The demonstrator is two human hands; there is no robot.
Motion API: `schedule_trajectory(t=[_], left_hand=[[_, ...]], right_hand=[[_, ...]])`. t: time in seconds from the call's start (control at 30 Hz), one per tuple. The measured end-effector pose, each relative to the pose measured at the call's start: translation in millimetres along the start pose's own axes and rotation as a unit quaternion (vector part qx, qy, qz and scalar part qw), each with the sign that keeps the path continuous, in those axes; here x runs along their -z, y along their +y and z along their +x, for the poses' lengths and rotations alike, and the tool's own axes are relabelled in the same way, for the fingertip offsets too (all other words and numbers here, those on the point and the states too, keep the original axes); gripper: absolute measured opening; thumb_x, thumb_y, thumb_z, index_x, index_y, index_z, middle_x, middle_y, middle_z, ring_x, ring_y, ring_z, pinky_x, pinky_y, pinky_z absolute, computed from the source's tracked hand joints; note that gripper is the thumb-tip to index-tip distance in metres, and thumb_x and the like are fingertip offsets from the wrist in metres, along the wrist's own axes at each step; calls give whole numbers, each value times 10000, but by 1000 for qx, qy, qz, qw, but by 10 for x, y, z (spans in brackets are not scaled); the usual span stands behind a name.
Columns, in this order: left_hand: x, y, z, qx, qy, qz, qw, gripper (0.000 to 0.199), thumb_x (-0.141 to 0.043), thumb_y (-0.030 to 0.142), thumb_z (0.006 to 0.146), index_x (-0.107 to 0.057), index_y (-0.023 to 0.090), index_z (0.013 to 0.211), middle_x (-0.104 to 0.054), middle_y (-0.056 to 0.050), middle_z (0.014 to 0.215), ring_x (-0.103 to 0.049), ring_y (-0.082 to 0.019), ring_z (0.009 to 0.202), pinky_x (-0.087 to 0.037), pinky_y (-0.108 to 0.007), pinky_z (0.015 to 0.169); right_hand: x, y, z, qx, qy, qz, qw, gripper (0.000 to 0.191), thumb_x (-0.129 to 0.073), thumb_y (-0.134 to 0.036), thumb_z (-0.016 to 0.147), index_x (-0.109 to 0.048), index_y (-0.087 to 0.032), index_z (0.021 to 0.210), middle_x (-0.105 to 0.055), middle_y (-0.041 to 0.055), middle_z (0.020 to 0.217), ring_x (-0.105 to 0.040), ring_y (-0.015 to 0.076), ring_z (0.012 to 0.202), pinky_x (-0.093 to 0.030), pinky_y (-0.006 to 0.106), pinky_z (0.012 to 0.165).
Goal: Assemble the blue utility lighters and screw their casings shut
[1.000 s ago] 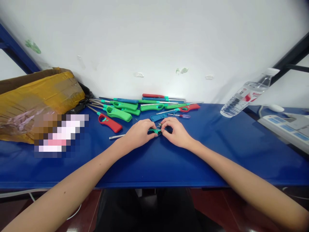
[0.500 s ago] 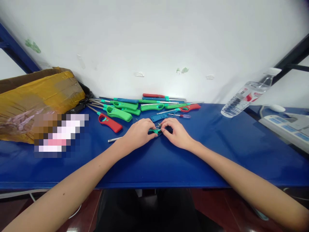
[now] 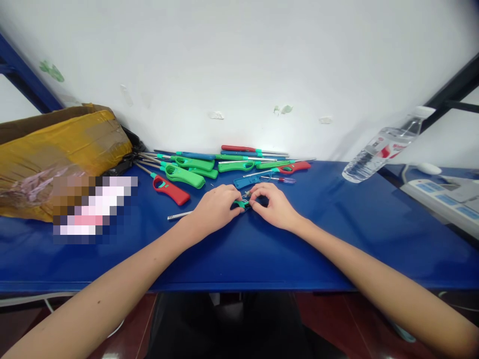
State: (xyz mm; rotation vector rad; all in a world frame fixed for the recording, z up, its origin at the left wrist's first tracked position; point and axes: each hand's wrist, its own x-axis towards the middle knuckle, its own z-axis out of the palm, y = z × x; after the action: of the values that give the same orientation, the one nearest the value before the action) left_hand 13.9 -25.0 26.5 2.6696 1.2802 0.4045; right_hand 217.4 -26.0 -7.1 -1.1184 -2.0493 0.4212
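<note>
Near the middle of the blue table, my left hand (image 3: pixel 219 207) is closed on a lighter (image 3: pixel 243 203) with a green part, whose metal tube (image 3: pixel 178 216) sticks out to the left under the hand. My right hand (image 3: pixel 275 207) pinches at the lighter's right end, with thumb and forefinger together; my fingers hide most of what they grip. Just behind lie a blue handle shell (image 3: pixel 247 180) and a small screwdriver (image 3: pixel 286 179) with a clear handle. A red lighter (image 3: pixel 171 191) lies left of my left hand.
Several green, blue and red lighters (image 3: pixel 185 175) lie along the white wall. A taped box (image 3: pixel 67 154) stands at left. At right are a tilted water bottle (image 3: pixel 379 149) and a white device (image 3: pixel 445 199). The table's front edge (image 3: pixel 243 286) runs below my hands.
My left hand has shifted very slightly to the right with the lighter. The right hand's pinch looks nearly the same.
</note>
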Motion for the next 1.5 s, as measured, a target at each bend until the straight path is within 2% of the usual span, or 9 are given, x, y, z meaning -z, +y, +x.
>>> schedule_trajectory(t=[0.2,0.43,0.7,1.0,1.27,1.4,1.5], left_hand=[[0,34,-15,-28,0,53,998,145,-641,267,900,-681,163,993,-664,-77,1065,-624,-238,998,-498,-322,824],[6,52,-32,-25,-12,62,998,155,-627,270,912,-693,169,1009,-655,-76,1051,-632,-230,977,-503,-317,812],[38,69,-32,-6,-21,62,998,170,-592,275,930,-696,157,994,-668,-85,1048,-638,-240,986,-502,-321,812],[49,-16,-20,7,-15,-1,1000,124,-629,301,892,-653,185,930,-674,-50,987,-640,-228,926,-486,-310,759],[41,-28,-29,-39,-22,36,998,207,-617,360,920,-631,154,940,-659,-76,985,-639,-222,912,-482,-296,750],[51,7,-37,-42,-26,55,997,186,-597,335,935,-626,152,943,-665,-80,998,-643,-223,927,-483,-294,758],[42,35,-36,-20,-13,64,998,187,-571,331,946,-637,157,928,-676,-80,996,-648,-219,914,-479,-287,740]], right_hand=[[-18,-9,5,-20,-5,2,1000,87,-584,-144,745,-617,-219,715,-683,73,1014,-604,249,1053,-444,461,990],[-41,-4,3,-33,-7,-12,999,76,-576,-156,763,-595,-218,724,-651,81,1018,-587,258,1070,-429,477,1006],[-57,27,-29,-7,5,-13,1000,50,-580,-177,831,-613,-213,821,-636,93,1055,-585,250,1077,-449,474,993],[-34,-11,-42,9,3,-30,1000,54,-589,-166,847,-614,-214,847,-618,101,1100,-570,259,1115,-459,475,993],[-28,0,-43,20,4,-26,999,43,-575,-203,898,-613,-220,886,-631,94,1093,-580,251,1093,-475,460,975],[-36,7,-45,26,5,-26,999,52,-570,-201,902,-614,-213,877,-633,103,1099,-575,248,1103,-468,460,985],[-42,11,-46,27,7,-19,999,58,-566,-202,899,-614,-218,872,-635,98,1089,-580,245,1097,-472,463,980]])
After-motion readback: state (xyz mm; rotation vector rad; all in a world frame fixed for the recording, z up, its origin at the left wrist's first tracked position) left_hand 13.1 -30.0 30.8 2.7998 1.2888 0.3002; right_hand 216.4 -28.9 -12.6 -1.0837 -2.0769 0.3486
